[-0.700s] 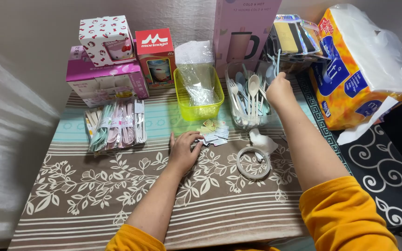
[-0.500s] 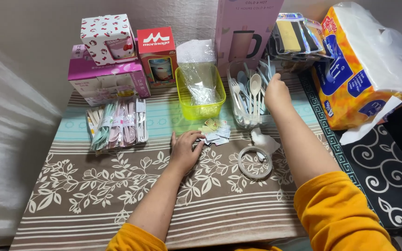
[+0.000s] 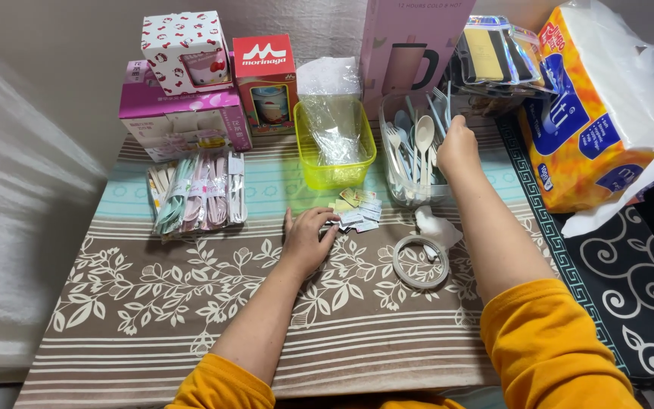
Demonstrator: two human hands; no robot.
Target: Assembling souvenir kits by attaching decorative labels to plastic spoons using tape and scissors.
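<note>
Pale plastic cutlery [image 3: 416,148] stands upright in a clear tub [image 3: 410,193] beside the yellow basket [image 3: 334,170]. The right hand [image 3: 457,148] reaches over it (grip hidden). The left hand [image 3: 308,236] lies flat, fingers spread, touching small labels [image 3: 359,212].

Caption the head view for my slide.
Right hand reaches into a clear cutlery bin; left hand rests on small labels.

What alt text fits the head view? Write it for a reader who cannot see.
The right hand reaches into a clear container of plastic cutlery while the left hand rests flat by small paper labels. A tape ring lies on the leaf-patterned cloth.
</note>
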